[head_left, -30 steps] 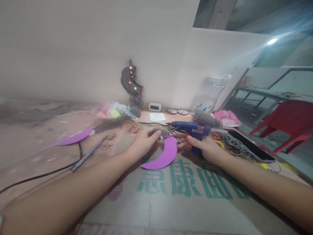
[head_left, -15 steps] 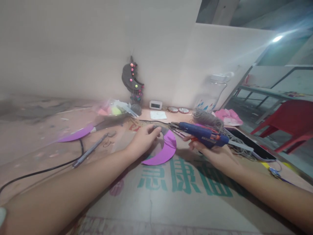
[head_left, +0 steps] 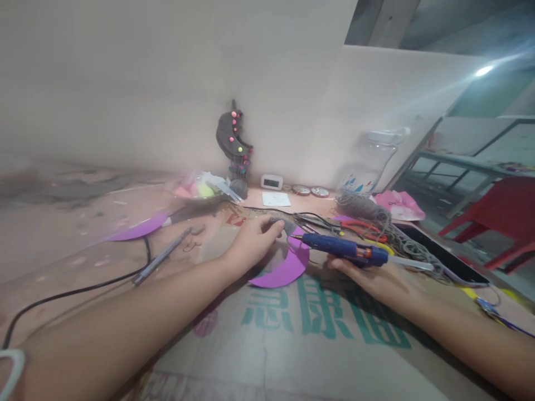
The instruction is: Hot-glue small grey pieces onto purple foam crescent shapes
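Left hand (head_left: 254, 240) is pinching purple crescent (head_left: 286, 271) near far edge of sheet (head_left: 234, 356) | right hand (head_left: 368, 277) is gripping glue gun (head_left: 334, 246) | nozzle (head_left: 296, 237) is facing fingertips (head_left: 277, 228): slip risking burns if hot

Left hand (head_left: 256, 240) pinches the crescent (head_left: 288, 268) at its grey end, right hand (head_left: 365, 274) grips the glue gun (head_left: 332, 245), and the nozzle points in close to the left fingertips! Behind, a dotted moon (head_left: 228, 135) against the wall, then the clock (head_left: 271, 182), and yarn (head_left: 359, 206) bundled before the bottle (head_left: 371, 159)!
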The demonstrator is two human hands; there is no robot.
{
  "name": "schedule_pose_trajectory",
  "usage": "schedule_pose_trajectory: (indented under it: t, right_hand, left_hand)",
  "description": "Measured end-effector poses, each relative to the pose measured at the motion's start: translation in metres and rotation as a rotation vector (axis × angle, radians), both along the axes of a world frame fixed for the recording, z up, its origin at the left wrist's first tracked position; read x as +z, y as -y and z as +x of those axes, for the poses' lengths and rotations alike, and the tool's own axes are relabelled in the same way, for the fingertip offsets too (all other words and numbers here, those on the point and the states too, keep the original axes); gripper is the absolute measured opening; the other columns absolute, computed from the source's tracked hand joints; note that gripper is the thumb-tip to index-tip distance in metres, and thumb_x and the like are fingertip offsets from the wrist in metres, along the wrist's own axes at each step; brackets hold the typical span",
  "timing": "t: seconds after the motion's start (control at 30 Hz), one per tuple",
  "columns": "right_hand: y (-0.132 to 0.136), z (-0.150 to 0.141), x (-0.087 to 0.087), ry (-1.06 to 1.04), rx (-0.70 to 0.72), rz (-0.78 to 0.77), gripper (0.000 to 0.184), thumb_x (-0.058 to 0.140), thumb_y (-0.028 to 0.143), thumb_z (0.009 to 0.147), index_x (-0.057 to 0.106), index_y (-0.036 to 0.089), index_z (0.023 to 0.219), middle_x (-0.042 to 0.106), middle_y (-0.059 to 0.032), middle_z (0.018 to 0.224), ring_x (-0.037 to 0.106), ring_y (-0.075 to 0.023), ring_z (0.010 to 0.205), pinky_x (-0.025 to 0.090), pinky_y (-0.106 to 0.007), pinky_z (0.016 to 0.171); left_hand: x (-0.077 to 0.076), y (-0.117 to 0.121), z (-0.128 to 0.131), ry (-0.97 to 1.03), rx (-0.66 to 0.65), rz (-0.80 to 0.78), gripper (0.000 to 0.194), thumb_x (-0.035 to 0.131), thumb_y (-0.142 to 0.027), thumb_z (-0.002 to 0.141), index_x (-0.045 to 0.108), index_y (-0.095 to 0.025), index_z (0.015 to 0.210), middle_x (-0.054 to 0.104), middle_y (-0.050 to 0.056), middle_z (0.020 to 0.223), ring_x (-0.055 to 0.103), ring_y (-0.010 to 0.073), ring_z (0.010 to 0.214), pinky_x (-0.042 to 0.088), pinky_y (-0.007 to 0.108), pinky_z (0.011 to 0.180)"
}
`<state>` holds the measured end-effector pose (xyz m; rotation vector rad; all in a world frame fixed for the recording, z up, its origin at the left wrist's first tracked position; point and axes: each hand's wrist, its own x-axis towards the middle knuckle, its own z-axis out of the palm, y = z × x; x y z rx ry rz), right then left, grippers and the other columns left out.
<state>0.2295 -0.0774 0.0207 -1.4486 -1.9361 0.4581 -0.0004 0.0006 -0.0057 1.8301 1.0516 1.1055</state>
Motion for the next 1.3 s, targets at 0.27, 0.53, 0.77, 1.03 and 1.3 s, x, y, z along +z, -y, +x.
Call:
schedule_pose_trajectory:
  t: [0.27, 0.53, 0.77, 1.03, 1.3]
  right_hand:
    - [-0.003, 0.002, -0.004, -0.007, -0.013, 0.001, 0.019, 0.060, 0.046, 0.074, 0.063, 0.028, 0.075, 0.068, -0.0035, 0.073, 0.065, -0.0263, 0.071, 0.056, -0.042, 0.069]
    - [-0.006, 0.014, -0.015, -0.006, -0.031, 0.025, 0.014, 0.066, 0.040, 0.072, 0.066, 0.030, 0.081, 0.070, -0.0020, 0.077, 0.067, -0.0273, 0.081, 0.058, -0.039, 0.074]
    - [0.002, -0.009, 0.004, -0.004, -0.037, -0.044, 0.021, 0.059, 0.043, 0.070, 0.058, 0.023, 0.076, 0.069, -0.0047, 0.073, 0.066, -0.0247, 0.067, 0.058, -0.037, 0.062]
    - [0.000, -0.009, 0.005, 0.074, -0.058, 0.005, 0.021, 0.057, 0.045, 0.071, 0.057, 0.024, 0.071, 0.067, -0.0031, 0.068, 0.065, -0.0241, 0.063, 0.057, -0.036, 0.059]
    - [-0.003, -0.006, -0.001, 0.032, -0.040, 0.013, 0.022, 0.059, 0.045, 0.071, 0.060, 0.023, 0.074, 0.066, -0.0033, 0.069, 0.063, -0.0228, 0.062, 0.056, -0.034, 0.058]
  left_hand:
    - [0.000, 0.000, 0.000, 0.006, -0.001, 0.003, 0.028, 0.050, -0.041, 0.085, 0.056, -0.017, 0.071, 0.060, 0.000, 0.068, 0.056, 0.0141, 0.066, 0.041, 0.024, 0.061]
    - [-0.003, -0.001, 0.000, -0.007, 0.009, 0.006, 0.029, 0.049, -0.042, 0.086, 0.055, -0.017, 0.073, 0.058, 0.000, 0.068, 0.057, 0.0142, 0.067, 0.041, 0.024, 0.061]
    - [-0.003, -0.001, 0.000, -0.009, 0.005, 0.012, 0.029, 0.049, -0.043, 0.086, 0.057, -0.018, 0.074, 0.060, 0.000, 0.071, 0.058, 0.0151, 0.069, 0.042, 0.024, 0.062]
    - [-0.004, -0.001, 0.001, 0.014, -0.001, 0.033, 0.028, 0.050, -0.041, 0.086, 0.057, -0.017, 0.072, 0.059, -0.001, 0.067, 0.057, 0.0140, 0.065, 0.040, 0.023, 0.059]
    - [-0.001, 0.002, 0.001, -0.018, 0.002, 0.028, 0.028, 0.050, -0.040, 0.086, 0.054, -0.017, 0.070, 0.056, -0.001, 0.065, 0.055, 0.0137, 0.064, 0.039, 0.023, 0.058]
